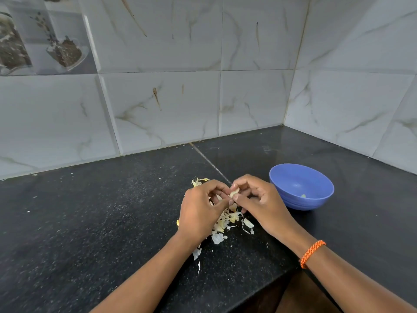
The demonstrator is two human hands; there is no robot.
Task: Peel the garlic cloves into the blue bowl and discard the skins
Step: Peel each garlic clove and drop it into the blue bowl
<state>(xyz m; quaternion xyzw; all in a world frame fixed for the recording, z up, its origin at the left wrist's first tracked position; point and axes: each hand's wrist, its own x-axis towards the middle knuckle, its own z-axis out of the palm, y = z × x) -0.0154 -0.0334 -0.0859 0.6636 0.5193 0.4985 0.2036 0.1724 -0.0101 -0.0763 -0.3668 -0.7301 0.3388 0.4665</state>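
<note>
- Corner of a kitchen: black speckled stone countertop (90, 222), grey-white marble-look wall tiles (158, 105) on two sides, brown streaks on some tiles. One decorative printed tile (42, 35) top left.
- A thin seam line runs diagonally across the counter toward my hands.
- My left hand (200, 213) and my right hand (259, 199) meet above the counter, fingertips together, both pinching one small pale garlic clove (234, 192) between them.
- Clove looks cream-white, papery skin partly on; it's mostly hidden by my fingers, so can't tell how much is peeled.
- Left hand fingers curled in, thumb and forefinger on the clove. Right hand same, thumb and fingertips closed on it from the other side.
- Woven orange wristband (312, 253) on my right wrist.
- Pile of loose white-yellow garlic skins (228, 220) on the counter right below my hands, some bits scattered toward me, a few more peeking out beyond my left hand.
- Round blue plastic bowl (293, 177) sits on the counter just beside my right hand, to its right, upright.
- Inside the bowl: one small pale yellowish-green piece (303, 195) near the front inner wall, probably a peeled clove, too small to be sure. Rest of the bowl interior shows bare blue.
</note>
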